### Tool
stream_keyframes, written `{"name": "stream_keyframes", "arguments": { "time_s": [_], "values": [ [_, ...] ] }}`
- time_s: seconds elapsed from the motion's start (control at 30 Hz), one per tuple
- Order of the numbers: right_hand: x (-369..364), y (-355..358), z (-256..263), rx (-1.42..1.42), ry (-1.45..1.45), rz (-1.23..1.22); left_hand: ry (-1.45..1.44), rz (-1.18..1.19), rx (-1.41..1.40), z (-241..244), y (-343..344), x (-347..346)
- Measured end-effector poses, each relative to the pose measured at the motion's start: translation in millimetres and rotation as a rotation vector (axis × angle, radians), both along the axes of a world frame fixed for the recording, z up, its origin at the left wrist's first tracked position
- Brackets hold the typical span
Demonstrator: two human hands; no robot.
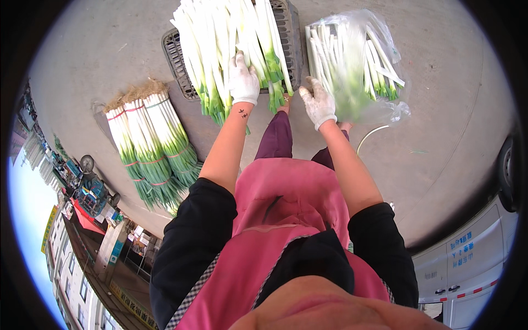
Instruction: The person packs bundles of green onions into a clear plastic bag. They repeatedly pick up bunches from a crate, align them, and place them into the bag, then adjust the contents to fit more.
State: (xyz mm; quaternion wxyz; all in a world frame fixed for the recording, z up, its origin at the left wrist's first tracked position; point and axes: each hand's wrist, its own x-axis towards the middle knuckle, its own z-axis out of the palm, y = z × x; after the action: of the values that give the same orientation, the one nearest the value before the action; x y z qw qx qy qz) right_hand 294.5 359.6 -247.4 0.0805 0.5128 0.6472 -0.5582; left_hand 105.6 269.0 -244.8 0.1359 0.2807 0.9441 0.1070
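My left hand [244, 82], in a white glove, lies on the trimmed leeks or large green onions [214, 53] piled on an upturned-looking dark plastic crate [291, 37]. Its fingers reach in among the white stalks; whether they grip one is hidden. To the right, my right hand [318, 101] wears a soiled white glove. Thumb and fingers are apart, and nothing shows between them. It is right beside a clear plastic bag [350, 62], which holds more cut stalks [321, 53] and lies on the ground.
Rooted green onion bundles [148, 136], tied with coloured bands, lie on the concrete ground [437, 82] at left. A loose curved stalk [368, 136] is near my feet. A white van [462, 264] bearing writing stands at right, a three-wheeled vehicle [93, 194] at far left.
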Motion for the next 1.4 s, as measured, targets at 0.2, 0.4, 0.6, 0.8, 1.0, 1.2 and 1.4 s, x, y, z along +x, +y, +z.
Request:
{"name": "stream_keyframes", "arguments": {
  "time_s": [0.2,0.4,0.6,0.8,1.0,1.2,1.4],
  "values": [
    [-134,21,-44,0.195,-0.112,0.121,0.116,-0.108,0.108,7,-11,-7],
    [-164,24,-48,0.213,-0.257,0.107,0.213,-0.157,0.154,8,-27,-29],
    [-145,31,-53,0.189,-0.075,0.010,0.221,-0.296,-0.062,-3,-36,-44],
    [-155,1,13,0.095,0.212,-0.147,-0.021,-0.010,0.427,0,-46,-53],
    [-182,-12,-11,0.293,0.060,0.010,-0.340,0.152,0.476,15,-17,-56],
    [-160,-8,-28,0.140,0.303,-0.060,-0.394,0.250,0.241,3,9,-53],
    [-164,3,-29,0.508,0.220,-0.194,-0.568,0.368,0.302,-4,12,-61]
  ]
}}
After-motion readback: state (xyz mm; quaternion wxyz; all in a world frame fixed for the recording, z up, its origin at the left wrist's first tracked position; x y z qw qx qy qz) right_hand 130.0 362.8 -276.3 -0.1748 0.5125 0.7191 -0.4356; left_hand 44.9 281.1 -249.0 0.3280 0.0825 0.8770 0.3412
